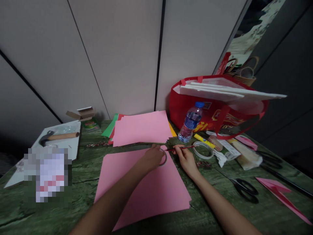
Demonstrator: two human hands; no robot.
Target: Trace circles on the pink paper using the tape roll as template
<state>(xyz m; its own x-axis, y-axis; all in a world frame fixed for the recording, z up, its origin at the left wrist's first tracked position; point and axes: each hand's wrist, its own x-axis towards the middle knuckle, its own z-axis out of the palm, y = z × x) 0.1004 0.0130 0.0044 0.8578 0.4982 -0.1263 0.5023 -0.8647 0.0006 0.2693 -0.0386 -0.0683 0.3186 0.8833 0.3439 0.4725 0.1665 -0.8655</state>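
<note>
Bare forearms point(110, 199) reach from six o'clock, where pink paper point(156, 192) lies. The left hand point(153, 157), fingers curled, holds a grey ring point(166, 159) over it; the right hand point(185, 158) pinches a red pencil point(190, 147). Towards two o'clock, yellow lettering point(201, 126) on the red bag point(179, 106) blurs past reading.

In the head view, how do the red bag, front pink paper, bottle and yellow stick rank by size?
1. Red bag and front pink paper: too close to rank; the paper lies nearer the camera.
2. Bottle
3. Yellow stick

There are two hands point(154, 157) point(187, 160), one pencil point(190, 147), one bottle point(191, 122).
</note>
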